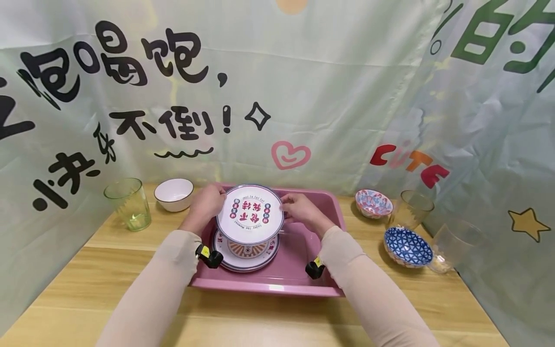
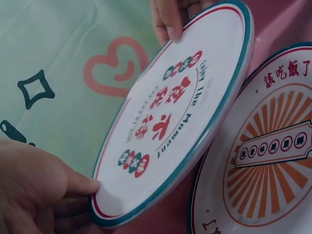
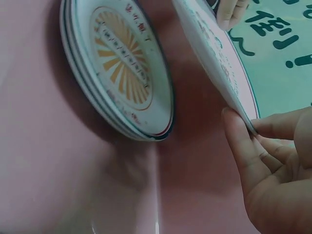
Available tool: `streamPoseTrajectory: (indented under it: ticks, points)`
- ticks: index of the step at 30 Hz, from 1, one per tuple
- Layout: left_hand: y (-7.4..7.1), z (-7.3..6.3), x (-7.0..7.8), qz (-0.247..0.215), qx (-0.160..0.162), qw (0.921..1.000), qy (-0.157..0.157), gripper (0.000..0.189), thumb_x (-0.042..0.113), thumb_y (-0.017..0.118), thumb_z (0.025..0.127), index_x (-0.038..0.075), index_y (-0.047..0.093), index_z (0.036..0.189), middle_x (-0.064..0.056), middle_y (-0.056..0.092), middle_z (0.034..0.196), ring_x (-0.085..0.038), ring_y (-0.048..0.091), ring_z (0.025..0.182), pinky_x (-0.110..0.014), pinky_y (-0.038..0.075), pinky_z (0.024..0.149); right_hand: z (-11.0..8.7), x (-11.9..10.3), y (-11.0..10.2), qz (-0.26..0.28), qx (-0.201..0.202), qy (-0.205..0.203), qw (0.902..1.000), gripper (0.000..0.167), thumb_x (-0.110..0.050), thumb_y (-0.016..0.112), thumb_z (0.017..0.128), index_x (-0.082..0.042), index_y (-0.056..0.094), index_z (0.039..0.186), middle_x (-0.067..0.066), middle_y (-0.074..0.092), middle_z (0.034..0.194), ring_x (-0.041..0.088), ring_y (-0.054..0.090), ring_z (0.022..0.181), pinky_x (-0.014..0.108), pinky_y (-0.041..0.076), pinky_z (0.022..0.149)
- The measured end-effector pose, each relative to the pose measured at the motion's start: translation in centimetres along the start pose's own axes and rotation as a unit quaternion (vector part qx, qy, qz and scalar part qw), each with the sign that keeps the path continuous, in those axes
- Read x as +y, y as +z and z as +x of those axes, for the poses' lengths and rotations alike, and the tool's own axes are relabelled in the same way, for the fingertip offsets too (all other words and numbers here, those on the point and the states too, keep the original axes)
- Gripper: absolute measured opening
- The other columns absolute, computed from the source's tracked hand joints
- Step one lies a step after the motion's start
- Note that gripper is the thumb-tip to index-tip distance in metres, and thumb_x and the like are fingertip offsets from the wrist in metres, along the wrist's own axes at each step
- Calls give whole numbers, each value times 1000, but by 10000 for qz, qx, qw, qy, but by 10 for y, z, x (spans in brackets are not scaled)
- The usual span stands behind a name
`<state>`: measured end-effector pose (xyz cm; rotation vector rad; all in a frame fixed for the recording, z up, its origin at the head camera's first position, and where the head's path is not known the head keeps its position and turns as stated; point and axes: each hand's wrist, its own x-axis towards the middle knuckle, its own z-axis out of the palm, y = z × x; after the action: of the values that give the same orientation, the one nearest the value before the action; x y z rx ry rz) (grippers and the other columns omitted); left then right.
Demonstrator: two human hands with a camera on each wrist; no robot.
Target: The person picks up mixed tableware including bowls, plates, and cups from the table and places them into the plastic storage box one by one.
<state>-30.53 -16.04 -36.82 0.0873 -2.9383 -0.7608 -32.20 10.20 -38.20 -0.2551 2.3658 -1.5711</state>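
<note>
Both hands hold up a white plate (image 1: 250, 214) with a blue-green rim and red lettering, tilted above a pink basin (image 1: 303, 246). My left hand (image 1: 209, 201) grips its left edge, thumb on the printed face in the left wrist view. On the opposite edge, my right hand (image 3: 273, 161) pinches the rim between thumb and fingers. Below it, inside the basin's left part, lies a stack of plates (image 3: 126, 73); the top one carries an orange sunburst print. The raised plate hides part of this stack in the head view.
Left of the basin stand a green glass (image 1: 130, 205) and a white bowl (image 1: 174, 194). To the right are a red-and-blue patterned bowl (image 1: 374, 204), an amber glass (image 1: 409, 210), a blue patterned bowl (image 1: 408, 247) and a clear glass (image 1: 453, 246). A printed curtain (image 1: 329, 120) hangs behind the wooden table (image 1: 243, 323).
</note>
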Motion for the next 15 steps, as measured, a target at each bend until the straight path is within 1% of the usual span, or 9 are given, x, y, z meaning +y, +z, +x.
streamPoseTrajectory:
  ticks: [3, 5, 8, 11, 15]
  points:
    - [0, -1, -1, 147, -147, 9998, -42, 28, 18, 48, 101, 1, 69, 110, -15, 67, 108, -34, 59, 104, -52, 43, 95, 0, 2, 2, -215, -134, 33, 9997, 24, -5, 59, 96, 4, 59, 119, 17, 63, 101, 25, 66, 83, 44, 57, 80]
    - [-1, -3, 0, 346, -226, 9991, 16, 28, 18, 49, 101, 0, 68, 111, -16, 67, 111, -35, 58, 108, -54, 41, 99, -1, 2, 4, -303, -227, 66, 9993, 23, -4, 59, 96, 4, 59, 117, 17, 63, 99, 25, 65, 81, 45, 57, 79]
    - [-2, -4, 1, 746, -331, 9965, 176, 29, 17, 49, 101, -1, 69, 112, -16, 68, 113, -35, 58, 110, -56, 39, 102, -1, 3, 5, -346, -346, 117, 9987, 22, -3, 58, 96, 5, 58, 116, 17, 61, 98, 24, 65, 79, 44, 58, 78]
    - [-2, -5, 2, 1051, -461, 9929, 317, 29, 16, 49, 101, -2, 70, 107, -16, 69, 108, -32, 60, 101, -53, 40, 100, -1, 5, 7, -425, -443, 112, 9980, 21, -1, 57, 96, 6, 58, 116, 17, 60, 97, 24, 65, 77, 39, 59, 72]
    - [-1, -4, 1, 1344, -610, 9876, 528, 27, 11, 47, 99, -4, 69, 97, -16, 69, 99, -28, 59, 86, -44, 46, 93, -1, 7, 9, -615, -481, 138, 9969, 19, -1, 58, 95, 6, 58, 113, 17, 60, 95, 24, 66, 73, 40, 59, 72]
